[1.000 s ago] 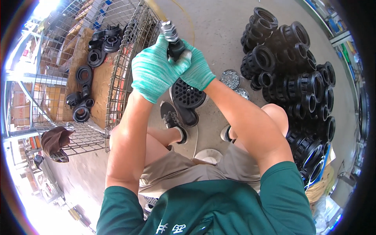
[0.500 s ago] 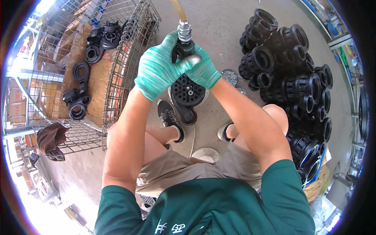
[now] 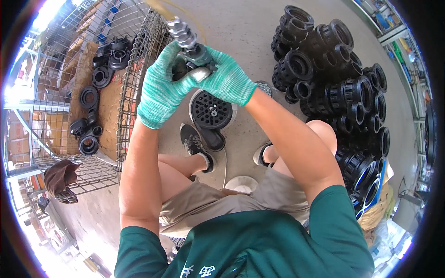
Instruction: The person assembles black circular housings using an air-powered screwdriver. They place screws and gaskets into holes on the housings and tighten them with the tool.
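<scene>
Both my hands wear green knit gloves with grey fingertips. My left hand [image 3: 162, 90] and my right hand [image 3: 227, 78] are closed around a dark air tool [image 3: 197, 54], which has a silver hose coupling and a yellowish hose. Its lower end is hidden by my fingers. Below the gloves, apart from them, a round black perforated plastic part [image 3: 204, 107] with a curved side outlet rests on a pale round support. A small metal fastener shows at its centre.
A wire cage [image 3: 134, 88] stands at the left, holding several black plastic fittings [image 3: 89, 96] on cardboard. On the right, many black ribbed fittings [image 3: 324, 99] are piled up. A dish of small metal pieces [image 3: 263, 87] is on the floor. A brown cloth [image 3: 61, 176] hangs at the cage.
Both hands have moved left with the air tool, whose hose end now tilts to the left. The perforated part shows more fully beneath them.
</scene>
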The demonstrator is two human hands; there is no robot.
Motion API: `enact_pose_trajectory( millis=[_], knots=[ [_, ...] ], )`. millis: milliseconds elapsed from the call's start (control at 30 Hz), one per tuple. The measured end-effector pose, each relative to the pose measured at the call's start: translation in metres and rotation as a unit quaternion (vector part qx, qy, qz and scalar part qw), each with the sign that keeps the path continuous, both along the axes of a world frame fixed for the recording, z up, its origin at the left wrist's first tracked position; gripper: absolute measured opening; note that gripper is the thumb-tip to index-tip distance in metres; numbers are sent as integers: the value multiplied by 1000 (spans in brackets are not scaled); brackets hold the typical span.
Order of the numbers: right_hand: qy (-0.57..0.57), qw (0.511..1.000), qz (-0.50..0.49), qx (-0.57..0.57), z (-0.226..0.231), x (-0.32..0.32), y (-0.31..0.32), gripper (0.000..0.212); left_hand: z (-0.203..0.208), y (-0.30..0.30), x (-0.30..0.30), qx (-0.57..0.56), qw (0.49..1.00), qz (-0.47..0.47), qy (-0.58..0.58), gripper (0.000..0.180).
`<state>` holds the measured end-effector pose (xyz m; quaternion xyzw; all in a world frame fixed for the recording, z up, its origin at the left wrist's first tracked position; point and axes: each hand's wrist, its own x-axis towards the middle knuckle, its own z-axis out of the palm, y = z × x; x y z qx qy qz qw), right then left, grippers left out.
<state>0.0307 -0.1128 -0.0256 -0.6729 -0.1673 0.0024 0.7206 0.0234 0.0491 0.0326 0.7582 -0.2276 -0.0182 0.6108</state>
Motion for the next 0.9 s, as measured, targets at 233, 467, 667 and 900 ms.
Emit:
enact_pose_trajectory(
  millis=[233, 467, 667, 900],
  knots=[
    [-37, 980, -40, -194, 28, -39, -11, 29, 7, 12, -6, -49, 992, -59, 104, 58],
    [85, 985, 7, -149, -4, -87, -2, 26, -10, 11, -39, 35, 983, -53, 171, 43],
    [98, 983, -24, -152, -9, -89, -16, 27, -16, -6, -33, 105, 978, -47, 171, 54],
    [135, 983, -25, -121, -5, -83, -32, 29, -16, -13, -21, 7, 967, -94, 238, 66]
  ],
)
